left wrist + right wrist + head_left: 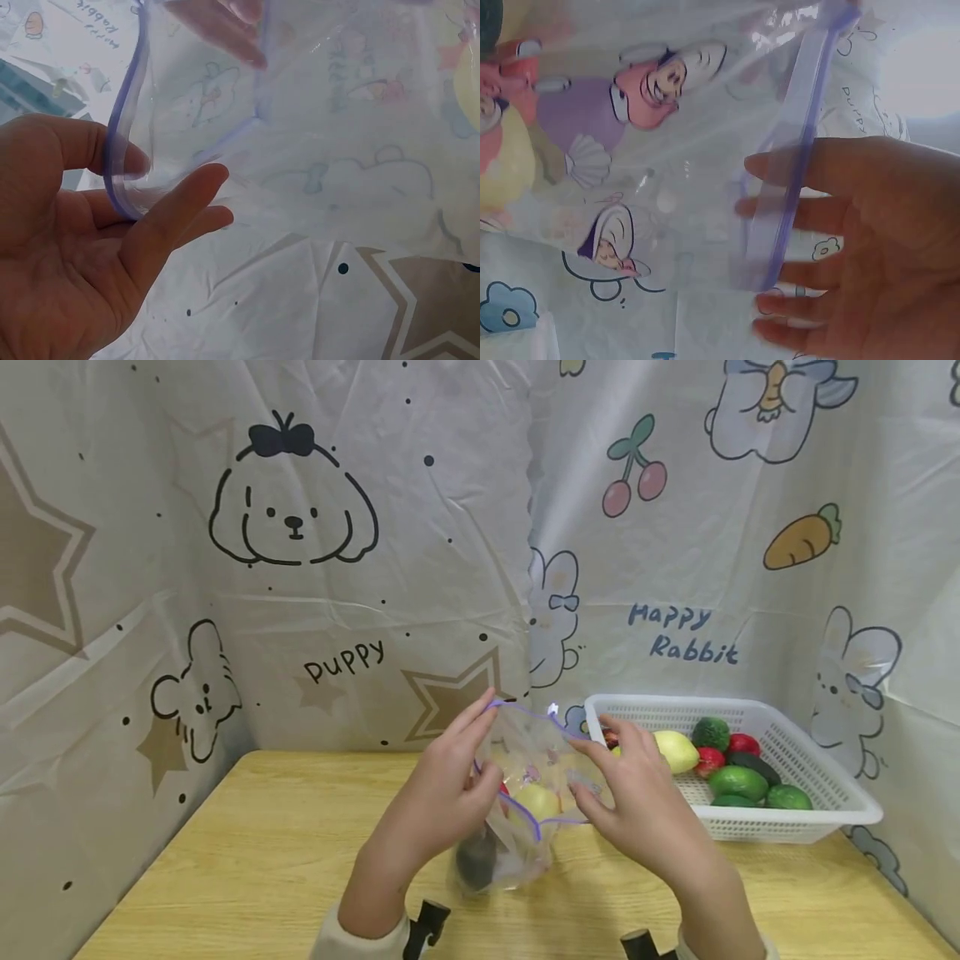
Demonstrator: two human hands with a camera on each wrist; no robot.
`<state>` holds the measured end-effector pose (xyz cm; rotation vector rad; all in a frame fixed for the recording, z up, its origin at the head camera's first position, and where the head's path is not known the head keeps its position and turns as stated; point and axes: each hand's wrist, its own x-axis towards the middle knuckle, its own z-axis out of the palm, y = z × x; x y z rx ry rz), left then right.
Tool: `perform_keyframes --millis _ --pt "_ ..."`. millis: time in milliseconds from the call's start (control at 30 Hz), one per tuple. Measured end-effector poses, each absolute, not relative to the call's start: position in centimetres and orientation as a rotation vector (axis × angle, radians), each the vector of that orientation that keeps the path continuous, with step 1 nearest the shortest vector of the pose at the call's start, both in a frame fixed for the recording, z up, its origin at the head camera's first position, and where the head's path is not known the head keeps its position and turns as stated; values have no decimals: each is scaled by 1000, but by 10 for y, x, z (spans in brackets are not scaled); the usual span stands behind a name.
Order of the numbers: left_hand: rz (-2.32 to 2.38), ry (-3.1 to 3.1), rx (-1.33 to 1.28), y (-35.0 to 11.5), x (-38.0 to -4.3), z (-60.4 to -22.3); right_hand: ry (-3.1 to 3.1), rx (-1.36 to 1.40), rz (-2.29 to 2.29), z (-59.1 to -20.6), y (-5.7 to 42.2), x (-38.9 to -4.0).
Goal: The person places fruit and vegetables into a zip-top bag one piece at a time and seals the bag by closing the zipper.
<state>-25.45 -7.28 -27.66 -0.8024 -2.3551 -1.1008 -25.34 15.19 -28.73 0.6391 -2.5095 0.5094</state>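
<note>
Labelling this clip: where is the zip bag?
In the head view, the zip bag is below centre, between left hand and right hand, left of the basket.

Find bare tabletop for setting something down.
Widest: table left of the left arm, bordered by the patterned curtain. Second: front right, between right arm, basket and curtain. Crowded: centre, where the bag is between left hand and right hand; back right, taken by the basket of produce.
</note>
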Motion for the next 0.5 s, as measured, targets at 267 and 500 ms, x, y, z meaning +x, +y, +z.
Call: perform_keyframes --millis 267,500 --pt "-1106 -2353 -775 -72 -258 -281 -2744 591 868 -287 143 -260" --pt "-1057 -2440 -648 -78 -259 -284 -2575 815 1318 -271 123 -270"
